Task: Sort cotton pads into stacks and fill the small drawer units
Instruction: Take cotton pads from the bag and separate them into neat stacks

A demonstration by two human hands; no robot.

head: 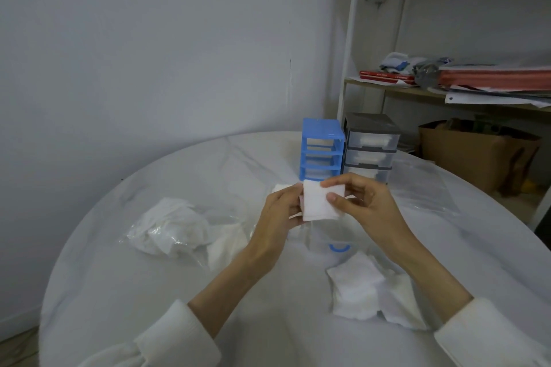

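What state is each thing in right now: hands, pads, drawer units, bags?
Left hand: grips the held pads from the left.
Right hand: pinches the held pads, thumb in front.
Held pads: small stack, off the table.
Loose pads: untidy heap on the table.
Blue unit: drawer slots look open.
Grey unit: drawers shut, white pads inside.
Crumpled bag: lying on the table, pads inside.
Flat bag: lying on the table.

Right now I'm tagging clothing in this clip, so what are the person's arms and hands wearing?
Both arms wear long white sleeves of a soft, knit-looking fabric, with the left sleeve cuff and the right sleeve cuff pushed back so the forearms are bare. The left hand and right hand are bare: no gloves, rings, watch or bracelets show. Nails look short and unpainted.
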